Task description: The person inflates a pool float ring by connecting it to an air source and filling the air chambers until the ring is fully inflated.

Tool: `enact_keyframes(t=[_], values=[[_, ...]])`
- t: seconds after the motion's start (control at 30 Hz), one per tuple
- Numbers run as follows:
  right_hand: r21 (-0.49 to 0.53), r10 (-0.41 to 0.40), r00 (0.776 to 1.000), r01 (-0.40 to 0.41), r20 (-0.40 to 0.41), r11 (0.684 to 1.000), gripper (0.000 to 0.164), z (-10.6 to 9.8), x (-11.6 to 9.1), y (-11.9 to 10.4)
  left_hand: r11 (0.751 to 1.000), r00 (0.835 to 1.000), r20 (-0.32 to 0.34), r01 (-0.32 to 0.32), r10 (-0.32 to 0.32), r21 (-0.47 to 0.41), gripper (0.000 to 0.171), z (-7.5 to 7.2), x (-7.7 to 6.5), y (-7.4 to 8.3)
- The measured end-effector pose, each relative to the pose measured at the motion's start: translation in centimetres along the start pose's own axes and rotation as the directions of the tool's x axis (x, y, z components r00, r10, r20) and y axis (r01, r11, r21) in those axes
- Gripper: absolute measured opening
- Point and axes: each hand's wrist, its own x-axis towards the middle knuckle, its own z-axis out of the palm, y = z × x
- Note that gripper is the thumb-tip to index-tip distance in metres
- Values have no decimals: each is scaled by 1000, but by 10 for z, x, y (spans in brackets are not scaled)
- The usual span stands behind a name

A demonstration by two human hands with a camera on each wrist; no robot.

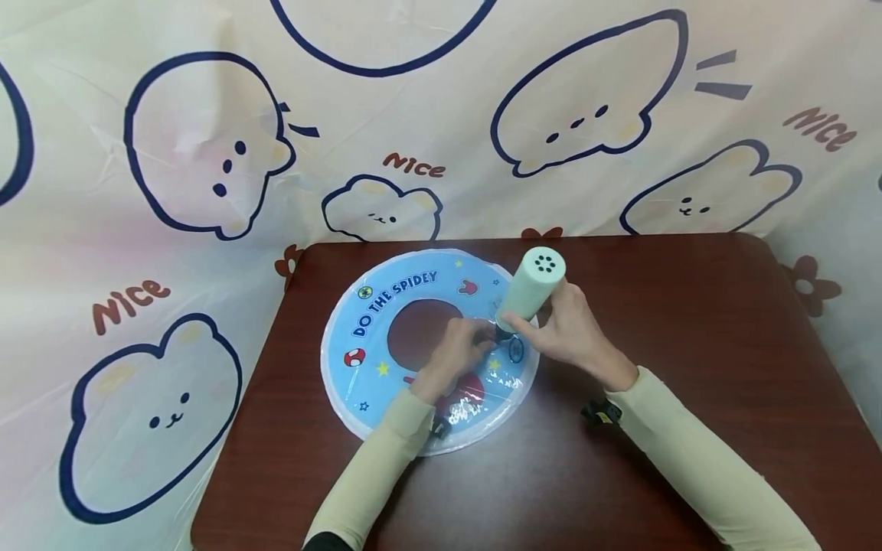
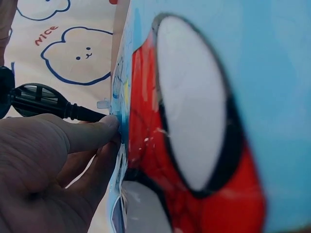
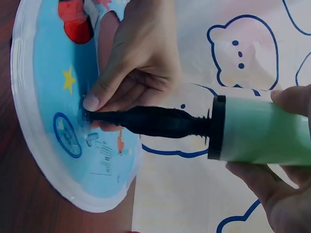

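Centrally, two bare hands in pale sleeves work over one blue swim ring point(image 1: 365, 348), which lies on one dark brown table point(image 1: 689, 383), left of its middle and near its far edge. The ring has one round hole and the printed words "DO THE SPIDEY", with stars and a red mask design.

One pale green hand pump point(image 1: 529, 289) leans above the ring's right side, five or more small dark holes in its raised end. The right hand point(image 1: 572, 325) grips its body, thumb on one side and fingers on the other. One black nozzle point(image 3: 158, 121) points from the pump to the ring. The left hand point(image 1: 456, 352) pinches narrowly at the nozzle's tip, thumb and fingers together against the ring; they hide the exact joint. One small clear tab point(image 3: 91, 139) sits just beside.

Behind, one pale sheet point(image 1: 468, 115) shows outlined cartoon animals, three "NICE" words and three brown flowers.
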Motion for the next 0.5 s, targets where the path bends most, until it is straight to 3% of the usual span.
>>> enact_keyframes(t=[0.13,0.5], values=[[22,-19,1000,19,21,1000,79,1,5,2,1000,1000,4,-6,6,0,22,-1,2,-3],[31,86,985,-82,-147,996,95,8,-1,7,998,998,-6,55,-55,-9,26,-1,-4,2]])
